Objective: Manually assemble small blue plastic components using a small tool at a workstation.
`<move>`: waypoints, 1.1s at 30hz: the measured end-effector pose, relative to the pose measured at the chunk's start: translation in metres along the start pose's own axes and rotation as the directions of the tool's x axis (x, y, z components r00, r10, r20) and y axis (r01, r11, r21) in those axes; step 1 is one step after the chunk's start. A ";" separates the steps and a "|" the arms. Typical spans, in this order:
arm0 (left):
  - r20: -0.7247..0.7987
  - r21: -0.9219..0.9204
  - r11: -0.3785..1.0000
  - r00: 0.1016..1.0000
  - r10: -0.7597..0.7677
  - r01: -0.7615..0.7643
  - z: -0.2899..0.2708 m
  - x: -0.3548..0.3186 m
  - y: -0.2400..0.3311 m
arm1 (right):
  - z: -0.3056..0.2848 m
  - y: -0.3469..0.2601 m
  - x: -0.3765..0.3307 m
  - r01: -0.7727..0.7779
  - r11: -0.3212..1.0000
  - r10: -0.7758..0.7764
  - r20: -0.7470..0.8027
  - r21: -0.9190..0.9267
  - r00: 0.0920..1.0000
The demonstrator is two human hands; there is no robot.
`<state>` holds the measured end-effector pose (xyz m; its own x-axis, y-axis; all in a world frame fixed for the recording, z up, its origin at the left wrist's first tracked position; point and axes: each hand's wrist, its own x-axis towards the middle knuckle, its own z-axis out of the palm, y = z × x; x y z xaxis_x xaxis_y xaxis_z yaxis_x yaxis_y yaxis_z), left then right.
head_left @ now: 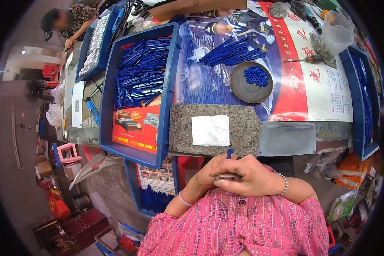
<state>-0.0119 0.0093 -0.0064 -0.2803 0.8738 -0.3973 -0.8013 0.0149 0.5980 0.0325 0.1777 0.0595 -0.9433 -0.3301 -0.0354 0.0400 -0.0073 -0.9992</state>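
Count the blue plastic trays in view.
5: one with blue strips, one far left, one far right, two below the table. More may be hidden.

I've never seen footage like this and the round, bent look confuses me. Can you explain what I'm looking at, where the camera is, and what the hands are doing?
It is one picture from a wide fisheye camera worn on a person's head, looking down, so straight edges bend. No machine: the left hand and right hand are clasped together close to the body around a small blue part and a thin metal piece. On the bench lie a stone slab with a white cloth, a blue tray of blue strips, and a round dish of blue bits.
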 end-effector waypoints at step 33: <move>-0.379 0.466 0.883 0.890 0.253 -0.053 0.055 0.002 0.015 | -0.035 0.034 -0.017 -0.218 0.723 0.488 -0.260 0.655 0.833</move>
<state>0.0042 0.0384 0.0401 -0.6525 0.5972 -0.4664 -0.4472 0.1935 0.8733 0.0387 0.2166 0.0253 -0.8523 -0.0327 -0.5221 0.4509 -0.5518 -0.7016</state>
